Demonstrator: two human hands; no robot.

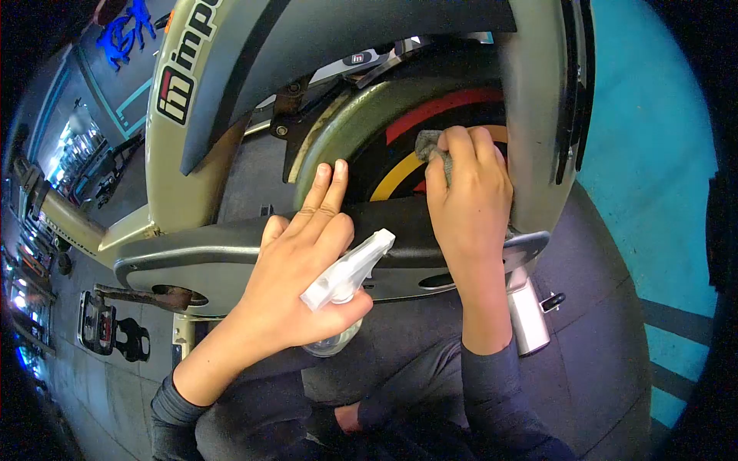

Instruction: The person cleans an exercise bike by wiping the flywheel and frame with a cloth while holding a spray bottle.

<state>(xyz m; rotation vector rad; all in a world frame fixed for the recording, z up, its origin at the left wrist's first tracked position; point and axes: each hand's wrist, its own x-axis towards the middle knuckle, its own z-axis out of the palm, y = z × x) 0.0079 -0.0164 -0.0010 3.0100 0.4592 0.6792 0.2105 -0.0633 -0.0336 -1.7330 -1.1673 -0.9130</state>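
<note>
My right hand [470, 192] has its fingers bent over a grey cloth [428, 144], which lies against the black, red and yellow face of an exercise bike's flywheel [400, 167]. In my left hand [288, 280] is a spray bottle [352, 270] with a white trigger head; its clear body shows below, mostly hidden by the hand. The index and middle fingers of that hand stretch forward, their tips close to the wheel's pale rim, while the others curl in. Both hands reach over the bike's dark lower cover [392, 265].
The bike's beige frame [173, 169] rises at the left, and a thick upright [542, 100] stands right of my right hand. A pedal [98, 323] juts out at lower left. A silver foot [529, 315] sits at lower right. Dark matting and turquoise floor [646, 131] surround it.
</note>
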